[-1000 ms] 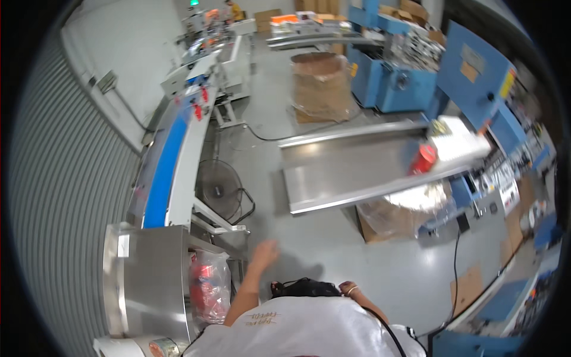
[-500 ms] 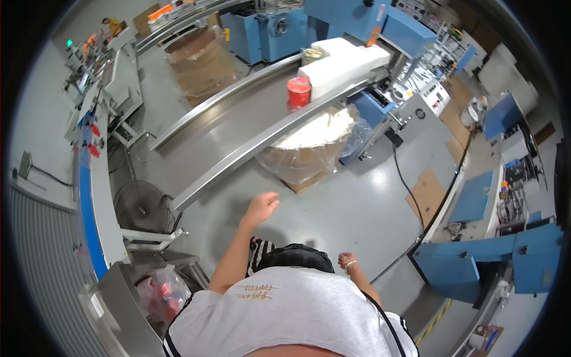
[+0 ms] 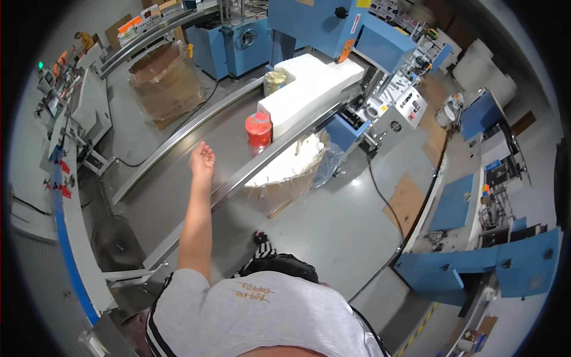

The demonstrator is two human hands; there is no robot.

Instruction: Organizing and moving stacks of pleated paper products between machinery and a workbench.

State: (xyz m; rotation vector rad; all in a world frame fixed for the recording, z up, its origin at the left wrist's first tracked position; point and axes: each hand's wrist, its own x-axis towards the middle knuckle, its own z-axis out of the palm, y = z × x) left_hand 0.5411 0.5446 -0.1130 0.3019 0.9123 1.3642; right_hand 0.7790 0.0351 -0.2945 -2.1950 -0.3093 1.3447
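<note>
My left hand (image 3: 203,157) reaches forward over the metal chute (image 3: 184,178), its fingers loosely bent and apart, with nothing visible in them. Nearest to it, a little to the right, stands a red cylindrical tub (image 3: 259,130) on the chute. A long white block-like stack (image 3: 309,83) lies beside the tub, farther along the chute. Behind the stack's left end is a pale yellowish can (image 3: 274,82). My right hand is out of the picture.
Under the chute stands a plastic-lined carton (image 3: 279,178) with white material inside. Another lined carton (image 3: 169,86) sits beyond the chute. Blue machines (image 3: 250,44) stand at the back. A floor fan (image 3: 116,241) is at the left, and a black cable (image 3: 380,193) crosses the floor.
My left hand has moved forward and left, from above the floor to over the chute. My right hand has gone out of view. The whole view has shifted, and the chute is nearer.
</note>
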